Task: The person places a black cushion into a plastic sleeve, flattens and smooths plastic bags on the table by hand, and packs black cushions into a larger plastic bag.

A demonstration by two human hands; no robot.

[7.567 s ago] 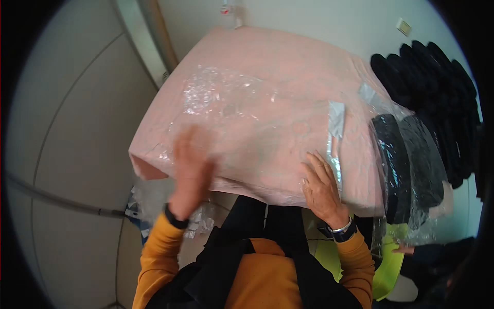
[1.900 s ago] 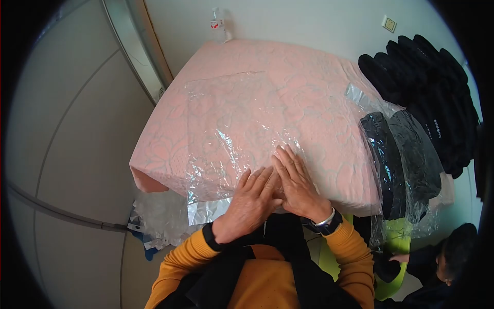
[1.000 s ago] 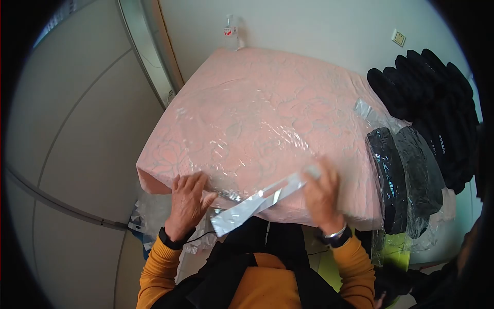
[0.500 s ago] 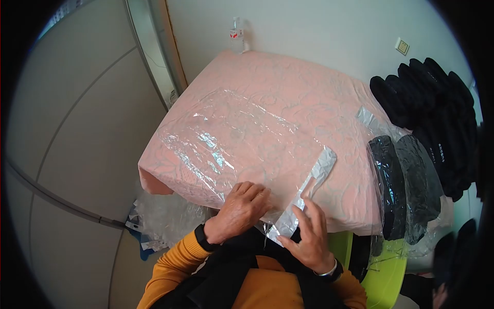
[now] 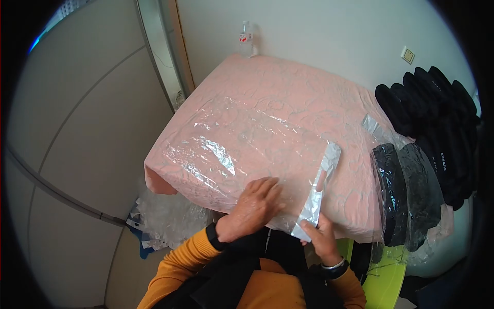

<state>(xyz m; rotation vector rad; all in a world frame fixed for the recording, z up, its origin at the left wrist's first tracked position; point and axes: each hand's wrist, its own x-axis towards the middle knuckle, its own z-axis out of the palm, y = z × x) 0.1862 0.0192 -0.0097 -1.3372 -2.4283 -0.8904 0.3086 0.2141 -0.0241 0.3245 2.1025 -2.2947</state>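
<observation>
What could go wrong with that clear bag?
The thin bag may crease or tear where the right hand grips one end of its silver strip. It reaches the near edge of the pink cloth, so might slip off. The wrapped dark bundles at the right might slide off if bumped.

The cloth (image 5: 288, 77) under the left hand (image 5: 256, 205) is pale pink, patterned with curling floral lines in greyish green. Beyond that hand, the plastic bag (image 5: 252, 141) is clear and colourless, streaked with white glints; its edge strip (image 5: 331, 157), at the right hand (image 5: 322, 238), is shiny silver. Behind the hands, the sleeves (image 5: 180, 262) are mustard orange. Right of the right hand, one wrapped piece (image 5: 391, 195) is black, its neighbour (image 5: 421, 201) dark grey; farther right, the stacked pads (image 5: 435, 110) are black with small whitish lettering. Near the right wrist, the chair (image 5: 386, 283) is lime green. Far beyond both hands, the bottle label (image 5: 245, 37) is red and white.
</observation>
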